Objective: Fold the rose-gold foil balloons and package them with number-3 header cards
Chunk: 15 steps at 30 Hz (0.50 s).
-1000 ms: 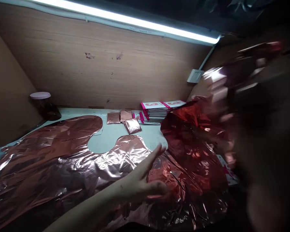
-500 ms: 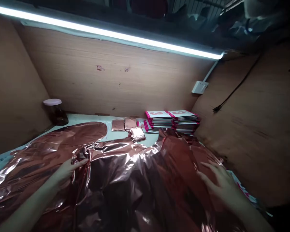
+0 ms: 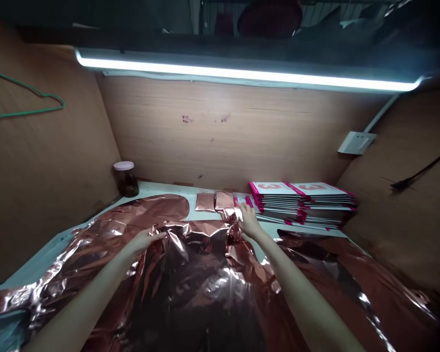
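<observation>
Shiny rose-gold foil (image 3: 190, 293) spreads in large sheets over the table. My left hand (image 3: 148, 239) pinches the upper edge of the middle foil piece, left of centre. At that piece's upper right, my right hand (image 3: 246, 220) has its fingers closed on bunched foil. Just beyond lie small folded foil packets (image 3: 205, 202), partly covered by my right hand. One rounded foil part (image 3: 161, 208) lies at the back left, and another dark reddish foil sheet (image 3: 337, 274) is at the right.
Stacked white and pink packages (image 3: 278, 195) marked "3" stand at the back right. A jar with a pink lid (image 3: 126, 181) is in the back left corner. A green hanger (image 3: 29, 100) is on the left wall, a switch box (image 3: 356, 143) on the right.
My right hand has moved left and inward from the right-hand foil to the middle piece's upper edge and closed there. The view has turned left. My left hand still pinches foil.
</observation>
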### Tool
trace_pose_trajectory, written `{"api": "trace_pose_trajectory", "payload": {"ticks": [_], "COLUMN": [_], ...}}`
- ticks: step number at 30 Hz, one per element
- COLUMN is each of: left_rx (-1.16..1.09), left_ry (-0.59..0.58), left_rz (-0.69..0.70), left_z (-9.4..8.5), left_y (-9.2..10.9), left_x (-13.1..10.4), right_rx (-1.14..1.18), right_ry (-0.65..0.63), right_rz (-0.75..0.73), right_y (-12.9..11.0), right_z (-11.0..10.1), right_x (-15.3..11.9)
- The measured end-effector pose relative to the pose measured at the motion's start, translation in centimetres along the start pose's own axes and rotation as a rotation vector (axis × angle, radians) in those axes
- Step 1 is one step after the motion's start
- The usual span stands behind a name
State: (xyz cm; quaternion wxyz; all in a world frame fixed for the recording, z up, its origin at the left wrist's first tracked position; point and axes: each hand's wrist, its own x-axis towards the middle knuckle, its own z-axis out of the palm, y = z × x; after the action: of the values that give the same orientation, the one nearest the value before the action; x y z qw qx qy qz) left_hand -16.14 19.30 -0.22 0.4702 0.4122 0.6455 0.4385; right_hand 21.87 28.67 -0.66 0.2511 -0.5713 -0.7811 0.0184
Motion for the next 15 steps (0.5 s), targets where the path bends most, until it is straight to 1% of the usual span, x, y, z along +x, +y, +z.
{"api": "trace_pose_trajectory", "payload": {"ticks": [2,4,7,9,12,14,15], "left_rx": [-0.038,-0.068,-0.093,-0.097,-0.106,-0.11,-0.107], "left_ry": [-0.054,-0.076,-0.027,0.022,0.076,0.118,0.145], "left_rz": [0.003,0.016,0.058,0.081,0.097,0.101,0.1], "left_z": [-0.3,-0.8,-1.4,-1.3,-0.4,0.3,0.6], "left_y": [0.3,0.6,1.1,1.5,2.0,2.3,2.3], "left_x": [0.5,1.2,2.9,4.3,6.3,7.6,8.1], "right_rx": [-0.009,0.0,0.018,0.018,0.017,0.024,0.027], "right_ry": [0.009,-0.004,0.024,0.071,0.115,0.153,0.188], "right_rz": [0.017,-0.008,-0.062,-0.073,-0.048,0.011,0.061], "right_y": [0.2,0.9,2.0,2.6,4.0,5.8,7.1], "right_z": [1.4,2.0,1.7,1.2,-0.1,-1.8,-3.1], "right_x": [2.5,3.8,4.6,5.0,5.2,4.3,3.3]}}
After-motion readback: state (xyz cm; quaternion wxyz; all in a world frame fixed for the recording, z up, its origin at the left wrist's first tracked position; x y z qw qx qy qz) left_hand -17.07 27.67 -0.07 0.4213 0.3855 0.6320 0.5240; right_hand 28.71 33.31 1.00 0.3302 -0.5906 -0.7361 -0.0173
